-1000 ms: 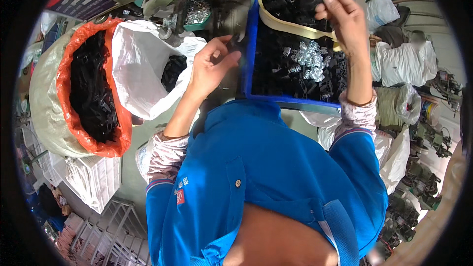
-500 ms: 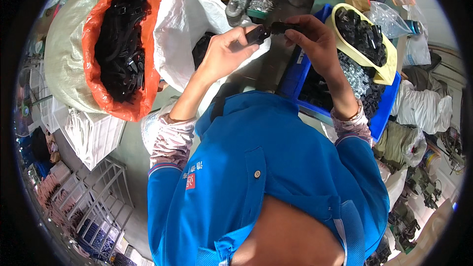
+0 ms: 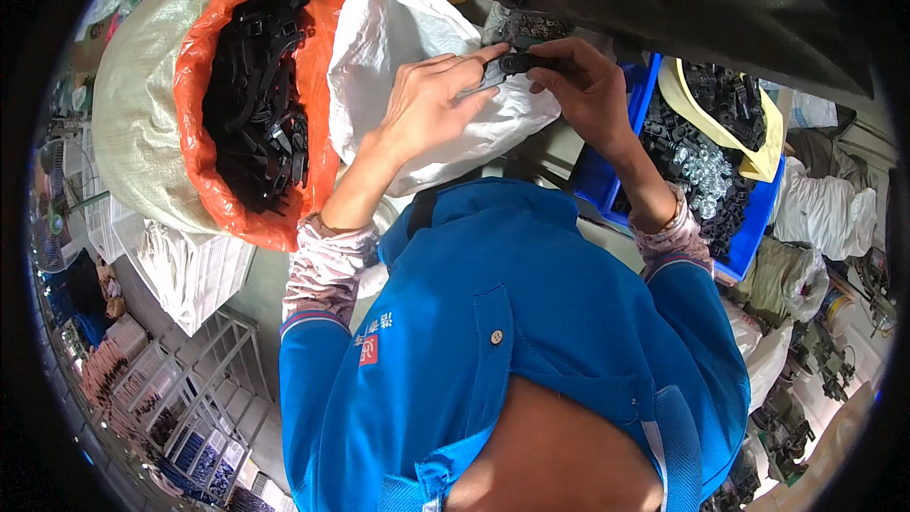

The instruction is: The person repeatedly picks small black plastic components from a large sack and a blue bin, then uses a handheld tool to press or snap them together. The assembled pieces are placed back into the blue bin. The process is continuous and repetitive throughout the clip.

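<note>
My left hand (image 3: 431,104) is raised above the mouth of the white sack (image 3: 379,28), its forefinger and thumb pinched on a dark part that the fingers mostly hide. My right hand (image 3: 588,85) pinches a small black plastic part (image 3: 517,64) with a rounded end. The two pieces meet between my fingertips; whether they are joined I cannot make out. To the left, an orange-lined woven sack (image 3: 194,123) holds a heap of black strap-like plastic parts (image 3: 261,95).
A blue bin (image 3: 744,246) at the right contains black parts and shiny metal pieces (image 3: 701,175), with a pale yellow tray (image 3: 763,166) on it. Dark machinery (image 3: 739,28) overhangs the far right. Small metal parts (image 3: 536,27) lie beyond my hands. White baskets (image 3: 190,265) stand at lower left.
The black parts have come together between my hands, and my left fingers have stretched out more. The view has shifted, bringing the dark machinery into sight at the far side.
</note>
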Demonstrator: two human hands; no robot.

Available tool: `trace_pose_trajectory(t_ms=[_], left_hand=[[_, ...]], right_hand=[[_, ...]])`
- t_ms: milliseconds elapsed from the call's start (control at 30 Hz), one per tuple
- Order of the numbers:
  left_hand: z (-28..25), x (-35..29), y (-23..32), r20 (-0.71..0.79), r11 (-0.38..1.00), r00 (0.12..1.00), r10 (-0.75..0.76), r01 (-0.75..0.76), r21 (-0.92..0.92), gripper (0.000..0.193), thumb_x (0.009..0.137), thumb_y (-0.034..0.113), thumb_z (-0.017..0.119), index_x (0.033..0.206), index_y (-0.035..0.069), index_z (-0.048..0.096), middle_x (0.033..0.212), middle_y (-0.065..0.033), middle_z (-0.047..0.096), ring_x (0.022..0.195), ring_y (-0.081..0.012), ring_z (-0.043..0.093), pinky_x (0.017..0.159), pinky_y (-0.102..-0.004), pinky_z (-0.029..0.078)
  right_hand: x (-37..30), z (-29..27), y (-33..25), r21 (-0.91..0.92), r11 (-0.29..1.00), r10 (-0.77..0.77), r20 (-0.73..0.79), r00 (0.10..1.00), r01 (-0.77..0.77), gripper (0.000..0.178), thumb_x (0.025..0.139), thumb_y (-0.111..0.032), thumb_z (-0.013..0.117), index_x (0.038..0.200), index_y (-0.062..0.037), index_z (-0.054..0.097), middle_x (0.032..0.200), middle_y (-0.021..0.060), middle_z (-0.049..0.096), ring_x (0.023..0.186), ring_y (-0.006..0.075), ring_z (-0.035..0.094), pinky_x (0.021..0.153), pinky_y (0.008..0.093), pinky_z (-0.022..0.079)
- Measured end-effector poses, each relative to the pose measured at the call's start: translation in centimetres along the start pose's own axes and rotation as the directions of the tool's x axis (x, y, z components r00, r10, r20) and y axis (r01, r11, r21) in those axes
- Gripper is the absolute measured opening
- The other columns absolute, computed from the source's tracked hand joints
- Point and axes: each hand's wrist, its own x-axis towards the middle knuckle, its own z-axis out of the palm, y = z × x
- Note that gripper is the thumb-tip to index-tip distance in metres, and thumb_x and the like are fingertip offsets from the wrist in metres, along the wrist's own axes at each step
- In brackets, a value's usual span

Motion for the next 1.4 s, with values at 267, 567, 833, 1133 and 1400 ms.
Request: trace_pose_trajectory(t_ms=[267, 567, 833, 1133, 1400], left_hand=[[-3.7, 2.9, -1.2, 0.088, 0.983, 0.99, 0.106, -0.118, 0.144, 0.038, 0.077, 0.011, 0.072, 0.114, 0.005, 0.066, 0.085, -0.0103, 0.068, 0.076, -0.0295, 0.065, 0.066, -0.0361, 0.053], [-3.8, 5.4, -3.4, 0.181, 0.982, 0.975, 0.127, -0.149, 0.112, 0.042, 0.08, 0.017, 0.073, 0.119, 0.004, 0.064, 0.082, -0.0109, 0.064, 0.069, -0.0286, 0.063, 0.064, -0.0354, 0.05], [-4.5, 6.0, -3.6, 0.33, 0.982, 0.943, 0.053, -0.109, 0.155, 0.035, 0.081, 0.021, 0.074, 0.113, 0.008, 0.066, 0.071, -0.012, 0.058, 0.058, -0.027, 0.056, 0.056, -0.0333, 0.044], [-5.3, 4.9, -4.2, 0.28, 1.0, 0.96, 0.002, -0.005, 0.01, 0.02, 0.085, 0.02, 0.071, 0.097, 0.004, 0.065, 0.071, -0.0171, 0.063, 0.063, -0.0348, 0.06, 0.059, -0.0374, 0.046], [-5.2, 4.6, -4.2, 0.276, 0.999, 0.96, -0.044, 0.039, 0.022, 0.02, 0.084, 0.02, 0.071, 0.095, 0.004, 0.064, 0.07, -0.0169, 0.062, 0.061, -0.0343, 0.059, 0.059, -0.0387, 0.045]], right_hand=[[2.0, 2.3, -0.1, 0.072, 0.957, -0.268, -0.148, 0.952, 0.28, 0.027, 0.087, 0.009, 0.063, 0.113, 0.0064, 0.061, 0.101, 0.0121, 0.069, 0.083, 0.0152, 0.066, 0.075, 0.0283, 0.056], [2.8, 2.0, 1.1, -0.022, 0.978, -0.207, -0.224, 0.952, 0.208, 0.023, 0.088, 0.003, 0.066, 0.11, 0.0062, 0.062, 0.093, 0.0123, 0.07, 0.078, 0.0147, 0.066, 0.068, 0.028, 0.056], [3.5, 1.2, 2.4, 0.045, 0.999, 0.016, -0.147, 0.989, -0.009, 0.025, 0.089, -0.008, 0.069, 0.111, 0.0044, 0.066, 0.089, 0.0103, 0.07, 0.078, 0.0129, 0.066, 0.07, 0.026, 0.054], [7.9, -2.3, 9.9, -0.321, 0.945, 0.011, -0.162, 0.987, -0.064, 0.025, 0.09, -0.015, 0.063, 0.112, -0.0057, 0.069, 0.101, 0.0079, 0.071, 0.095, 0.0232, 0.067, 0.084, 0.0331, 0.052], [11.2, -1.7, 11.2, -0.913, 0.409, 0.055, 0.019, 0.998, -0.005, 0.053, 0.085, -0.021, 0.061, 0.135, -0.0083, 0.05, 0.137, 0.0218, 0.05, 0.127, 0.0422, 0.045, 0.106, 0.0539, 0.035]])
